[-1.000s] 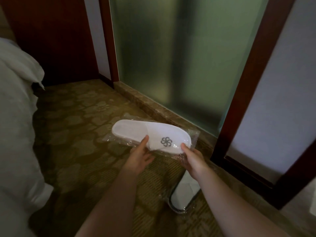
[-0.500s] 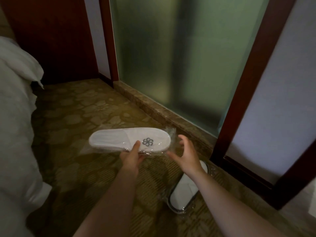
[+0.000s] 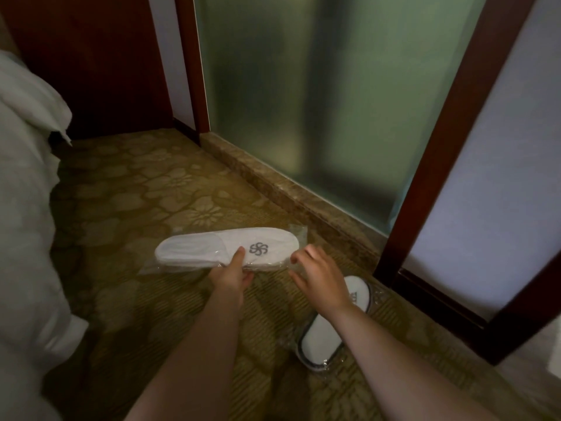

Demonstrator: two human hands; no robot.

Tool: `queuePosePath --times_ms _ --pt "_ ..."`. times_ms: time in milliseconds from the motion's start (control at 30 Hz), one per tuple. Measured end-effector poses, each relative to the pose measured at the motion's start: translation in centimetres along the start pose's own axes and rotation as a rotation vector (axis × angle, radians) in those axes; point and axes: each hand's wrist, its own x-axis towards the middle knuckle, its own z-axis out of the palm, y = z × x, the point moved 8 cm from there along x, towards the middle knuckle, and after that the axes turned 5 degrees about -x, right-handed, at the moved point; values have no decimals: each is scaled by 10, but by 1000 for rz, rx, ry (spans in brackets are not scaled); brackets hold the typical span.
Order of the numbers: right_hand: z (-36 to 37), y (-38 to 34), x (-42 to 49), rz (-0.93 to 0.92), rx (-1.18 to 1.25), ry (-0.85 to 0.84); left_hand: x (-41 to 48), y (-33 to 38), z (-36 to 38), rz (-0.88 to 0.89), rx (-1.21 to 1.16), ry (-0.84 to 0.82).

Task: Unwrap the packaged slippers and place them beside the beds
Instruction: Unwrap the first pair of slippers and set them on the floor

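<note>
The left hand (image 3: 232,275) pinches the packaged slipper (image 3: 197,249) at mid-length: the thumb (image 3: 239,253) lies flat on the upper face, just left of the grey logo (image 3: 258,249), and the remaining fingers curl under the near edge. The right hand (image 3: 321,278) holds nothing; its fingers are spread and loosely bent, with the fingertips (image 3: 296,258) at the right end of the package. Whether they touch the film there cannot be determined. The packaged slipper is white, is held clear of the floor roughly level, and runs left to right across the centre of the view, toe to the right. It is enclosed in a clear plastic wrapper (image 3: 299,235), which extends past both ends of the slipper. A second slipper (image 3: 321,338), white with a dark rim and also in clear film, lies on the carpet (image 3: 136,192) at near right, partly hidden by the right forearm. The carpet is brown with a floral pattern. The bed (image 3: 24,208), covered in white linen, occupies the left edge of the scene, well apart from both slippers. On the far right stands a frosted glass panel (image 3: 303,101) above a stone sill (image 3: 273,183), bounded by a dark wooden frame (image 3: 440,147).
</note>
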Motion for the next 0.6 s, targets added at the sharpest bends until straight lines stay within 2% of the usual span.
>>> queuePosePath --times_ms 233,300,467,600 --pt "7 5 -2 52 85 -40 7 0 -4 -21 27 11" --pt "10 12 -2 131 164 -61 11 7 -6 -16 26 -5" --pt "18 48 -9 482 444 -52 23 18 -25 -9 47 17" --pt "21 57 -15 576 567 -9 22 16 -26 -25 65 17"
